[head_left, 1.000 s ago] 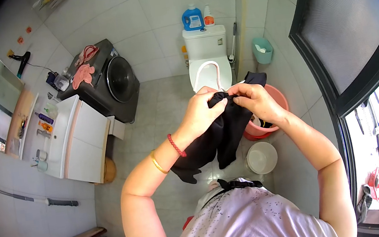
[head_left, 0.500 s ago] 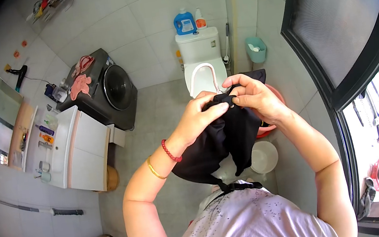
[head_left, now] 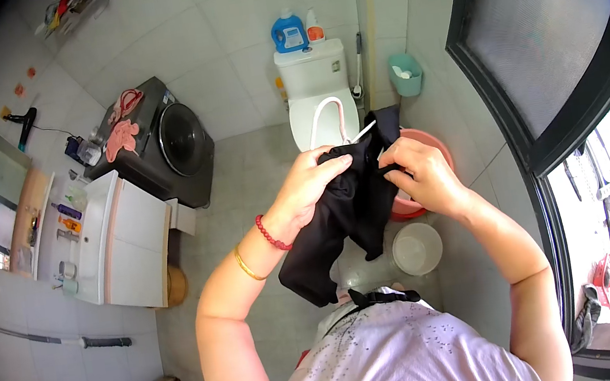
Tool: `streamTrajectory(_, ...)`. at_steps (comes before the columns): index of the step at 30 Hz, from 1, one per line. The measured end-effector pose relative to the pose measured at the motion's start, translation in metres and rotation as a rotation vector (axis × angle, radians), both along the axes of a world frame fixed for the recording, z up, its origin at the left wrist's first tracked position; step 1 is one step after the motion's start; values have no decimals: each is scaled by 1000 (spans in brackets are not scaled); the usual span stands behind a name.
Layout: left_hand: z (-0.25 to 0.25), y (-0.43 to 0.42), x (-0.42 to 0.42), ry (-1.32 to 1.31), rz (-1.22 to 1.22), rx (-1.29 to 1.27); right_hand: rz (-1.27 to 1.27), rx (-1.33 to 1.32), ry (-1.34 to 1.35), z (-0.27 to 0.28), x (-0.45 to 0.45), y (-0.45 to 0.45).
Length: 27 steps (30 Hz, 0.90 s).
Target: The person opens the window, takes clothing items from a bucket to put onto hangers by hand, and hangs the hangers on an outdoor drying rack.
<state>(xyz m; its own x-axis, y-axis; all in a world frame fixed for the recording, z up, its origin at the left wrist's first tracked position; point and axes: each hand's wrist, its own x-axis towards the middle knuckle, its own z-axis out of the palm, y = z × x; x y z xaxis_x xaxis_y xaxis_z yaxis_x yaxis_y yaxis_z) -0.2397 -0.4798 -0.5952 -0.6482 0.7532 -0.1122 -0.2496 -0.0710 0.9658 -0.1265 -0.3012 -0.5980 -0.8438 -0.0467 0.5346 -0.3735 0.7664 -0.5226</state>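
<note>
"Garment of limp black cloth (head_left: 317, 247): where?"
"Hanging from both: left hand (head_left: 310, 182) pinching its top, right hand (head_left: 427, 173) its edge."
"Done?"
"Partly, I'd judge: white, plastic-looking, curved-hook hanger (head_left: 342, 116) has one arm outside."

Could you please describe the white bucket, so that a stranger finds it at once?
From the toilet, look down and right in the picture to the pink tub, partly hidden by the right hand. Just below it in the picture stands the bucket, smaller and white instead of pink.
</note>
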Motion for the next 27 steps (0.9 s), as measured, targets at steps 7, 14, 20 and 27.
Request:
streamTrajectory(7, -4, -1, 1, -25, -67, 43, 6, -172, 37, -11, -7, -14)
streamTrajectory(14, -2, -9, -1, 85, -158, -8, -81, -241, 134, -22, -20, -35)
streamTrajectory(20, -16, -16, -11, 418, -145, -104, -38, -177, 101, -25, -28, -37)
streamTrajectory(27, -18, -17, -5, 858, -103, -233, -39, -338, -273, -15, -33, -34)
